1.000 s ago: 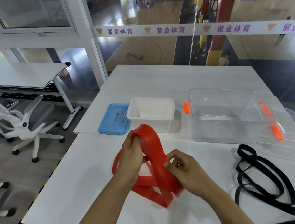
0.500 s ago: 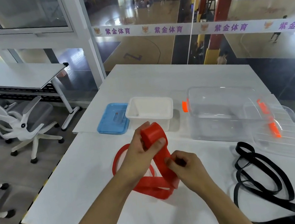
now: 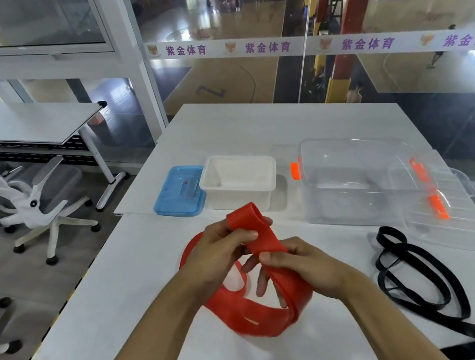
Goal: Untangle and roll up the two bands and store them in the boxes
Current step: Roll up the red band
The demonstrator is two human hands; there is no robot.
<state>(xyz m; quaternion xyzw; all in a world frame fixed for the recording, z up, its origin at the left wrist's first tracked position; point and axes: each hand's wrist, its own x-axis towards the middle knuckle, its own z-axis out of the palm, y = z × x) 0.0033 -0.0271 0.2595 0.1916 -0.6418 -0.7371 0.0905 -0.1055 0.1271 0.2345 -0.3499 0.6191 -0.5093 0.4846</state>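
A wide red band (image 3: 254,315) loops across the white table (image 3: 129,292) in front of me. My left hand (image 3: 220,252) grips its folded upper end, thumb on top. My right hand (image 3: 301,266) pinches the band just below, with the strip running under its fingers. A thin black band (image 3: 417,285) lies tangled on the table at the right, touched by neither hand. Behind stand a small white box (image 3: 239,179) and a large clear box (image 3: 355,179) with orange clips, both open.
A blue lid (image 3: 178,191) lies left of the white box. The clear box's lid (image 3: 462,214) leans at its right side. A glass wall runs behind the table. Office chairs (image 3: 13,198) and another desk stand to the left.
My left hand has folded the red band's top over and lowered it. My right hand slid along the strip toward the right, and the loop on the table shifted.
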